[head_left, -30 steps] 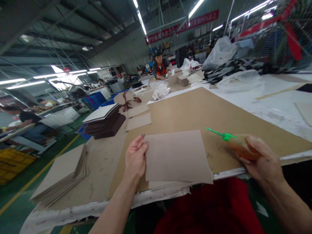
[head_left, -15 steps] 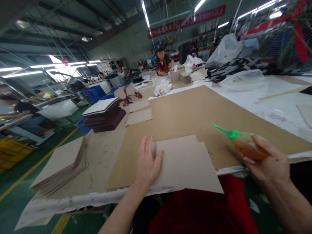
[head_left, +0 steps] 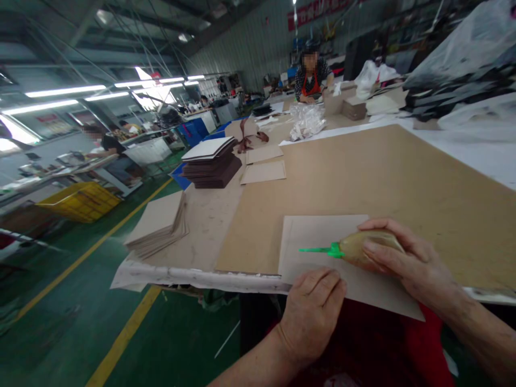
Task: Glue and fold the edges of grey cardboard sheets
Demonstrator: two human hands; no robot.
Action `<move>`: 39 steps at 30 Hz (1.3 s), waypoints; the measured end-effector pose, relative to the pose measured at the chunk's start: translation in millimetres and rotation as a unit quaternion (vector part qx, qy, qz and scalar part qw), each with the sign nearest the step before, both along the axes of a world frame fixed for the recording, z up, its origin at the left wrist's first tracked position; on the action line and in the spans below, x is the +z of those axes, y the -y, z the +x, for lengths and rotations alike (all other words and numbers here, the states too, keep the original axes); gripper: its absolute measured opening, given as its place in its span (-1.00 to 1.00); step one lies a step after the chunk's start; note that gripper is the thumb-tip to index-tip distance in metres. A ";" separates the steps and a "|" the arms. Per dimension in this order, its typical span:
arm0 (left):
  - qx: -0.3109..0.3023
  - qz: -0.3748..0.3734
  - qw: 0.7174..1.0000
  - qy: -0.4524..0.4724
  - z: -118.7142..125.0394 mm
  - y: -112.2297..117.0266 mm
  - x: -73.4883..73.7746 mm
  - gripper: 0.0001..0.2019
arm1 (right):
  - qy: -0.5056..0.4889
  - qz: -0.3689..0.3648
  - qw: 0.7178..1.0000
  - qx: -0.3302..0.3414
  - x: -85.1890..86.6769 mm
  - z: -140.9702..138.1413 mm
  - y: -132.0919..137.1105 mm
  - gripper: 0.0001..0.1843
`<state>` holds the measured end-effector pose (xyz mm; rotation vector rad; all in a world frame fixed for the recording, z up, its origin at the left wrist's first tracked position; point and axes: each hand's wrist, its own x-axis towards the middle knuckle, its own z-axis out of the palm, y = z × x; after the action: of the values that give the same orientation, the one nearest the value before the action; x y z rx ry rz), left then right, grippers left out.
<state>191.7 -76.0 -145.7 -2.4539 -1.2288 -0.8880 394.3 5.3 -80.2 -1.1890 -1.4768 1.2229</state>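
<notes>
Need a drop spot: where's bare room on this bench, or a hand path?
Free: the large brown cardboard sheet beyond the grey card sheet, up to the crumpled clear plastic. Also the strip between the fanned stack of grey boards and that sheet's left edge. Crowded: the near edge, with left hand, right hand and green-nozzled glue bottle.

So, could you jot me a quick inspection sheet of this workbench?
Surface: long table topped by a brown board.
Job's things: grey card sheet; squeeze bottle, green nozzle over the sheet.
Clutter: fanned card stack, dark board stack, plastic wrap.
Hands: left hand rests on the sheet's near edge; right hand grips the bottle.
Cables: nothing seen.
Surroundings: co-worker at the far end; yellow crate.
</notes>
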 end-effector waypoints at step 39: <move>0.010 0.071 0.997 0.016 8.4 3.5 -10.9 -0.77 | 0.225 0.262 0.913 0.218 39.4 -35.1 -6.7 -0.77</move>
<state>200.1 -79.5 -156.6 -2.3201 -1.1571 -0.9774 359.2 12.0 -40.8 -0.8154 -2.3326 0.7469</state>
